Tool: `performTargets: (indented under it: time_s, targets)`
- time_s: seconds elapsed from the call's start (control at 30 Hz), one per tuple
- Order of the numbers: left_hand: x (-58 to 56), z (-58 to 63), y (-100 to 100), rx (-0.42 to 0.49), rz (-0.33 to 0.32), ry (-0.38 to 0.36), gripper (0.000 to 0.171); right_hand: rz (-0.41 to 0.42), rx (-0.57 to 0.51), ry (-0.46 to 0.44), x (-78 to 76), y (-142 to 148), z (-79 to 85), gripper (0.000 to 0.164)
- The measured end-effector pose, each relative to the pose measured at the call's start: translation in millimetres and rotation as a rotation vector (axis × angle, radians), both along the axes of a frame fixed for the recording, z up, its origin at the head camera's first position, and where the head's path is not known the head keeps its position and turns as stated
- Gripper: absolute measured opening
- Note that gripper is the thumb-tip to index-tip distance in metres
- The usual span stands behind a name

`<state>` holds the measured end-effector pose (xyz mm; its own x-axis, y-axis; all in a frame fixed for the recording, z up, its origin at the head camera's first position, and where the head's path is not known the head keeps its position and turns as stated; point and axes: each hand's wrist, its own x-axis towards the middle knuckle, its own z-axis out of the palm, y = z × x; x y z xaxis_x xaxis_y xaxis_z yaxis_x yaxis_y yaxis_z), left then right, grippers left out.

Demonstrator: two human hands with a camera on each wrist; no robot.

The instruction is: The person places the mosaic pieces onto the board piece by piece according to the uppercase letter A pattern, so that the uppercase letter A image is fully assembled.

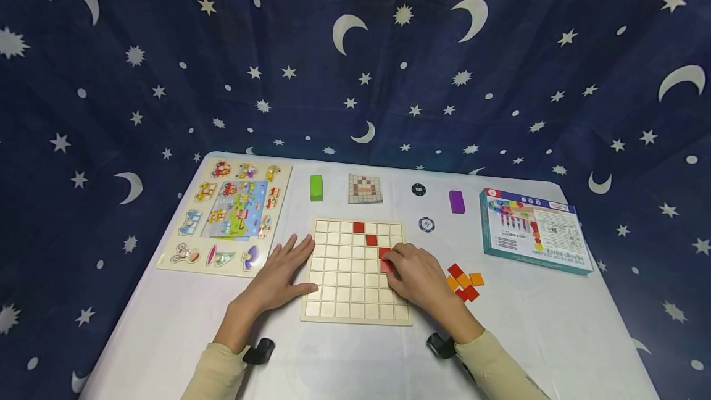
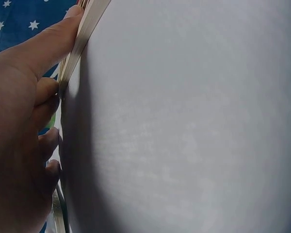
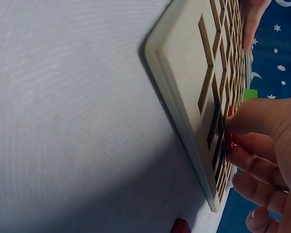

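Note:
A wooden grid board lies on the table. Red square tiles sit in its cells, stepping diagonally down to the right from the top row tile through a second tile. My right hand pinches a red tile between thumb and fingers, low over the board's right side, just below another red tile. It covers part of the right-hand cells. With fingers spread, my left hand rests at the board's left edge, thumb touching the rim in the left wrist view.
Loose red and orange tiles lie right of the board. Behind it are a green block, a pattern card, two round chips and a purple block. A picture puzzle lies left, a box right.

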<state>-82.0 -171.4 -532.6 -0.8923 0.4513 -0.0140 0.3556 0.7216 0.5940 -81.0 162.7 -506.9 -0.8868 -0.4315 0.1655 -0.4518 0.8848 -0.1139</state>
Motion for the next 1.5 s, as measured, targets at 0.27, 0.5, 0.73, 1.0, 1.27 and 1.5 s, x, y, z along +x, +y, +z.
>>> performTargets:
  time_s: [0.27, 0.5, 0.73, 1.0, 1.27, 1.5]
  targets:
    - [-0.6, -0.5, 1.4, -0.007, -0.007, -0.016, 0.095, 0.002, -0.011, -0.006, 2.0, 1.3, 0.5, 0.023]
    - [-0.1, -1.4, 2.5, -0.025, -0.008, -0.022, 0.095, -0.036, -0.030, -0.057, 5.6, 6.4, 3.1, 0.029]
    - [0.3, 0.6, 2.7, -0.023, -0.007, -0.021, 0.096, -0.101, -0.086, -0.035, 8.5, 37.3, 3.4, 0.028]
    - [-0.7, 2.3, 1.4, -0.033, -0.007, -0.013, 0.096, -0.275, -0.104, -0.051, 14.5, 86.0, -0.6, 0.031]
    - [-1.5, 1.0, 1.5, -0.035, -0.009, -0.020, 0.096, -0.364, -0.088, -0.044, 24.2, 118.7, -0.8, 0.036]
    - [-1.9, -0.1, 2.4, -0.033, -0.006, -0.032, 0.097, -0.391, -0.077, -0.089, 26.5, 126.2, -2.9, 0.037]
